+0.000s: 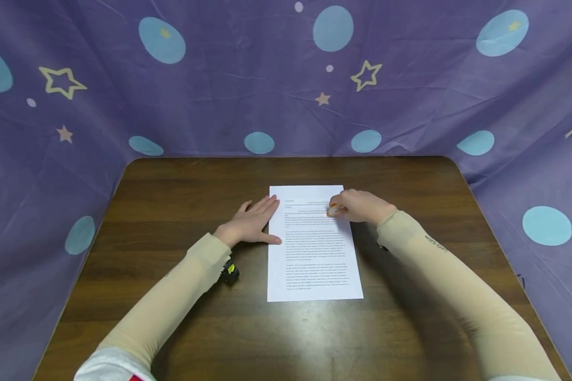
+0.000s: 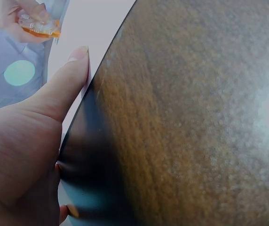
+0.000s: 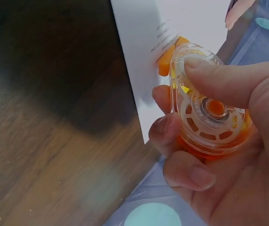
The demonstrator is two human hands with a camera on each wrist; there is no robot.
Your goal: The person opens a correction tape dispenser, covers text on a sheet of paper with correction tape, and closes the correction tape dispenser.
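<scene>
A printed sheet of paper [image 1: 310, 254] lies flat on the brown wooden table [image 1: 195, 185]. My left hand [image 1: 255, 222] rests on the sheet's left edge, fingers straight and thumb spread apart. Over the upper right part of the sheet, my right hand [image 1: 359, 205] grips a correction tape dispenser [image 3: 209, 108] with a clear case and orange parts. In the right wrist view the thumb presses its clear side while the fingers curl round the other. Its orange tip [image 3: 167, 59] points at the printed text; whether it touches the paper I cannot tell.
A purple curtain [image 1: 209, 106] with blue spots and stars hangs behind the table and along both sides. A small black device [image 1: 230, 271] sits at the left wrist. Light glares off the table in front of the sheet.
</scene>
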